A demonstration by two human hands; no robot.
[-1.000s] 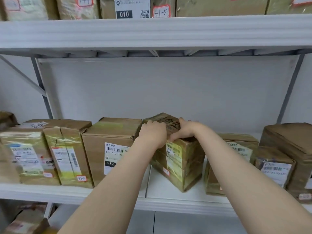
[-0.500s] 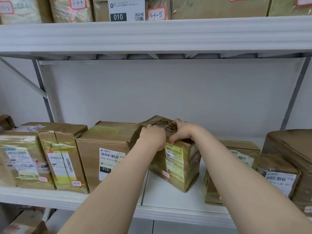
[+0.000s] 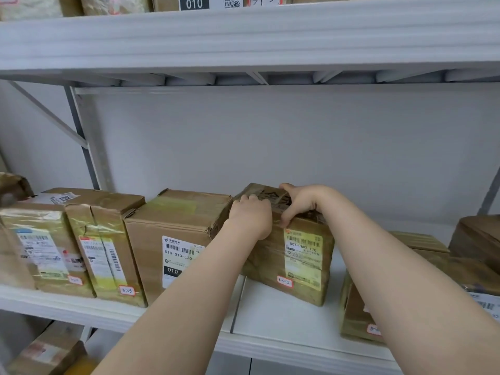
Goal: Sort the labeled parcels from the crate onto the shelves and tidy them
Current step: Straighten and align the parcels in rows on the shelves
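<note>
Brown cardboard wrapped in clear tape makes up the taped parcel [image 3: 297, 255] that both hands hold on the white middle shelf [image 3: 284, 315], roughly midway along its length and set back from the front edge. The left hand [image 3: 250, 217] has its fingers curled over the parcel's upper left edge, and the right hand [image 3: 300, 204] grips the top, fingers hooked over the far side and thumb pressed on the front upper edge. The parcel sits turned at an angle to the shelf's front edge, with one corner towards the camera; whether its base lies flat on the board cannot be told. Its front face carries a yellow shipping label [image 3: 304, 246] and, lower down, a red-bordered sticker [image 3: 284, 282] handwritten 3-2-5. Just beside it on the left stands a plain carton [image 3: 173, 228] with a white label marked 010; the two look to touch at their upper corners behind the left hand. Further left along the shelf stand two more taped parcels [image 3: 108, 239] side by side, both with small red-bordered stickers. Towards the right end, apart from the held parcel, lies a lower parcel [image 3: 357, 315] partly hidden by the right forearm. On the upper shelf [image 3: 243, 36] more boxes show only their bottom edges.
</note>
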